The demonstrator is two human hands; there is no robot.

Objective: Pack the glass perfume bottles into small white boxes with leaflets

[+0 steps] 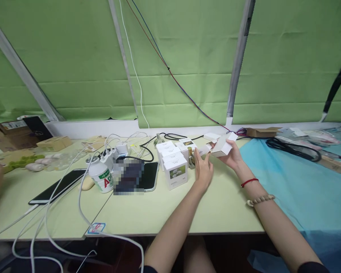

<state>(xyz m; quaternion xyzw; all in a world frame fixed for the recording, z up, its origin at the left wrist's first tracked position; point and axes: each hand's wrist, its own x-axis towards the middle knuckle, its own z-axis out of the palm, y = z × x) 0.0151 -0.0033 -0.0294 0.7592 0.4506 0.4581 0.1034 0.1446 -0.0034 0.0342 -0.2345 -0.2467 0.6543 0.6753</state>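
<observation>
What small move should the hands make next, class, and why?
Probably steady the held white box with the left hand: the right hand grips it at a tilt, and the left fingers are close to its lower end.

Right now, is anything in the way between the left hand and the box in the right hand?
Nothing visible: the left hand is right beside the box in the right hand. The bottle stands on the left hand's other side.

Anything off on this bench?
Yes: loose white cables loop across the left of the table and droop past its front edge, untidy against the lined-up white boxes and a possible snag. No spill visible.
</observation>
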